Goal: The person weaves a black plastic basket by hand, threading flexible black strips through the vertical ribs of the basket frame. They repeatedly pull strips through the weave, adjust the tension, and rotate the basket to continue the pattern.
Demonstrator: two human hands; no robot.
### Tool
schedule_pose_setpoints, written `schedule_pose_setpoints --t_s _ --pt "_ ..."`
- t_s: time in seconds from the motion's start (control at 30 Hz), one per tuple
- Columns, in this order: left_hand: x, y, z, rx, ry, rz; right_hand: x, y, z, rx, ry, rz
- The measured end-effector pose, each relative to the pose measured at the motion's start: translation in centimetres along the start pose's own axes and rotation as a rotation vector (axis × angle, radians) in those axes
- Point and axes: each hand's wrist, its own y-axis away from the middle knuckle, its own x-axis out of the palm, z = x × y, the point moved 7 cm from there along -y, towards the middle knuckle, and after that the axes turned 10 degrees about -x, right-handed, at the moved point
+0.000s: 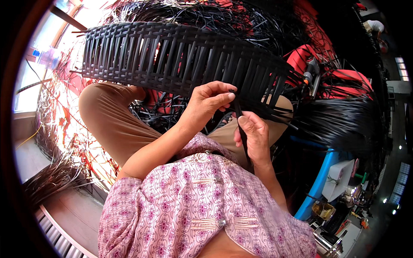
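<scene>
A long black woven panel (161, 56), with tight braided edges and upright bars between them, lies across my lap and beyond my knees. My left hand (211, 101) is closed at the panel's near edge, thumb and fingertips pinching a flat black weaving strip (238, 106). Just below and to the right, my right hand (254, 132) is also closed on this strip, which runs down between thumb and fingers toward my body. The fingertips of my left hand partly cover where the strip meets the weave.
Loose black strips (258, 26) are heaped behind the panel over red material. A drill-like tool (310, 73) lies at the right, above a thick bundle of strips (340, 124). Lower right are a blue edge (320, 178), a white box (337, 180) and assorted small items. Another bundle (49, 180) is at left.
</scene>
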Motion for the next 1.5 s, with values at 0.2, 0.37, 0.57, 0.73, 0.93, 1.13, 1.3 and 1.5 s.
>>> schedule_pose_setpoints --t_s 0.2,0.37,0.57,0.73,0.93,1.13,1.3,1.5 --pt "0.4 0.2 0.0 -0.004 -0.108 0.023 -1.1 0.5 2.2 -0.146 0.451 0.006" --pt "2.6 0.8 0.8 0.014 -0.227 0.072 -3.1 0.9 1.3 -0.279 0.546 -0.089" --pt "3.0 0.7 2.3 -0.062 -0.314 0.088 -4.1 2.0 1.7 -0.275 0.617 -0.097" --pt "4.8 1.5 0.4 0.137 -0.767 0.087 -4.6 2.3 1.9 -0.393 0.726 -0.14" --pt "5.0 1.3 0.9 0.083 -0.704 0.066 -5.1 2.5 1.9 -0.442 0.757 -0.138" --pt "6.7 0.6 0.7 0.075 -0.71 0.088 -6.1 2.2 3.8 -0.478 0.737 -0.156" --pt "8.2 -2.2 0.8 0.076 -0.637 0.046 -11.0 0.4 9.0 -0.513 0.887 -0.248" --pt "12.0 -5.8 -0.6 0.458 -1.354 -0.24 -14.3 -3.9 9.0 -0.39 0.721 -0.283"
